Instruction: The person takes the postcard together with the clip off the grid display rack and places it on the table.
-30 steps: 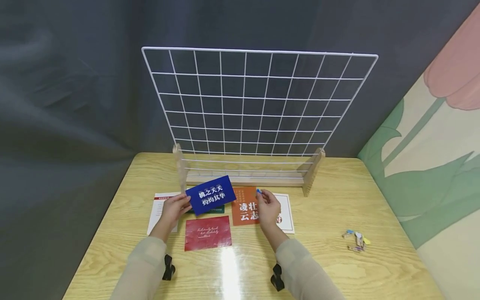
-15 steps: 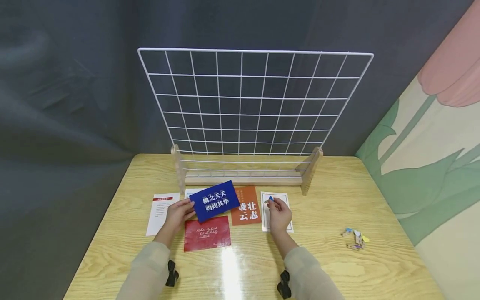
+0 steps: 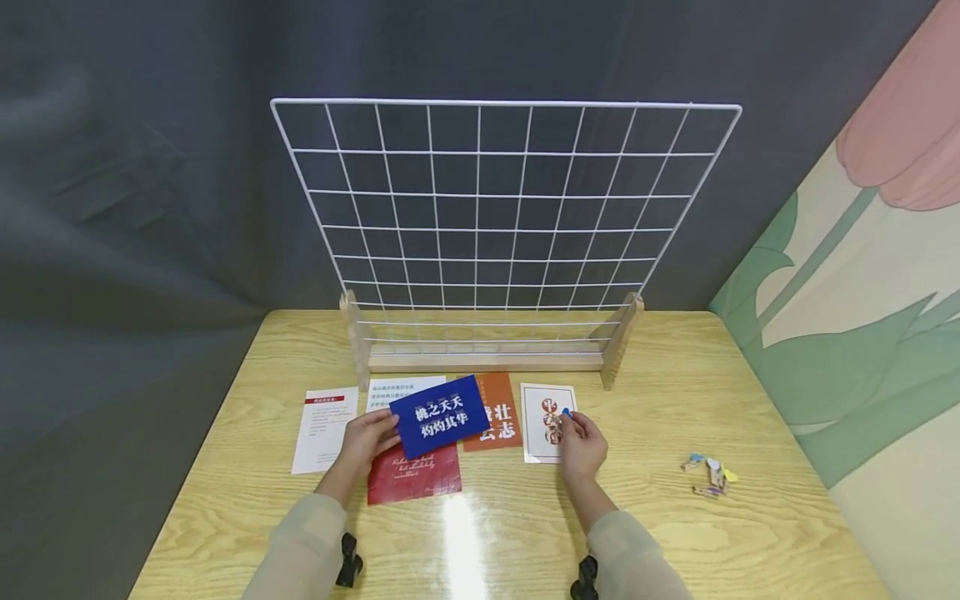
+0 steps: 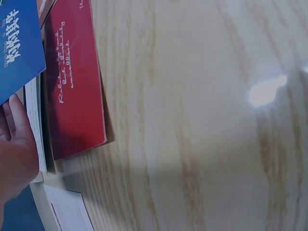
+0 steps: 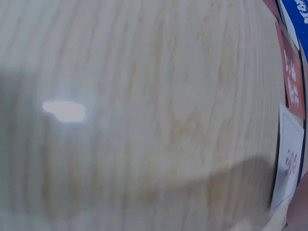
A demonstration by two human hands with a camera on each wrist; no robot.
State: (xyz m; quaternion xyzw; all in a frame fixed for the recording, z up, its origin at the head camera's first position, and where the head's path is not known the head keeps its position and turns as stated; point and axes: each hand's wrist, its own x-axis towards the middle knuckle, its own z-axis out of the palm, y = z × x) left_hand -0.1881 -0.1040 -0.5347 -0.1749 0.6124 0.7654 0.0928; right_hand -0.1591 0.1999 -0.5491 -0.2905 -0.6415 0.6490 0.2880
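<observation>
My left hand (image 3: 371, 442) pinches a blue card (image 3: 438, 415) with white Chinese characters by its left edge. The card is tilted above the table, partly covering a red card (image 3: 415, 477), an orange card (image 3: 501, 425) and a white sheet with blue text (image 3: 401, 390). In the left wrist view, the thumb lies along the lower edge of the blue card (image 4: 20, 48). My right hand (image 3: 583, 447) pinches a small clip with a blue end (image 3: 566, 412), mostly hidden by the fingers. It hovers at the right edge of a white framed card with red characters (image 3: 536, 425).
A white wire grid (image 3: 480, 197) stands upright on a wooden base (image 3: 487, 362) at the back. Several small clips (image 3: 714, 475) lie on the right of the wooden table (image 3: 645, 533). A white sheet with a red heading (image 3: 325, 429) lies at the left.
My right hand has moved right with the blue-ended clip, from over the orange card to the white framed card's right edge. The blue card has shifted slightly right and toward me.
</observation>
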